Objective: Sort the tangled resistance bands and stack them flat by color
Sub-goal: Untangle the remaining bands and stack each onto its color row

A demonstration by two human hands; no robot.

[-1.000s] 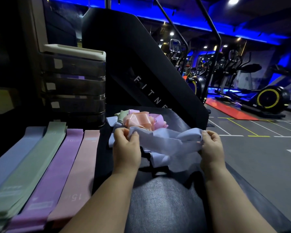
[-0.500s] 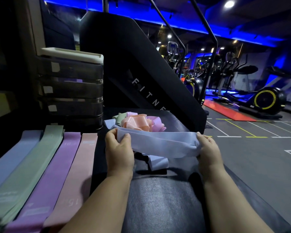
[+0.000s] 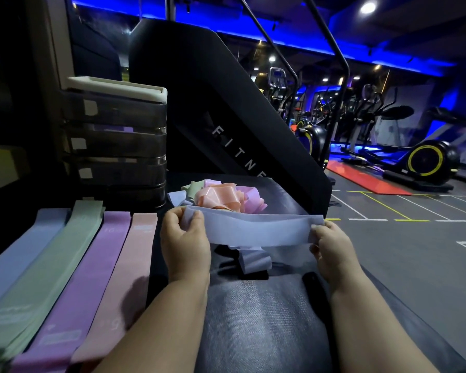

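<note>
Blue resistance band (image 3: 256, 228) spans left-right, stretched flat between left hand (image 3: 184, 238) and right hand (image 3: 331, 249), fingers pinching each end. Tangled bands (image 3: 218, 196) lie beyond; sorted stacks (image 3: 65, 267) lie left.

Black bench (image 3: 283, 197) bears flat stacks (image 3: 86, 265); tangled bands (image 3: 221, 197).

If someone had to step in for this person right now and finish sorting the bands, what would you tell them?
Left hand and right hand each pinch one end of a blue band, stretched flat between them above the bench.
Done: on the left lie a blue stack, green stack, purple stack and pink stack.
Left: lay this band on the blue stack, then sort the crumpled blue band under it and the tangled pile behind.
</note>
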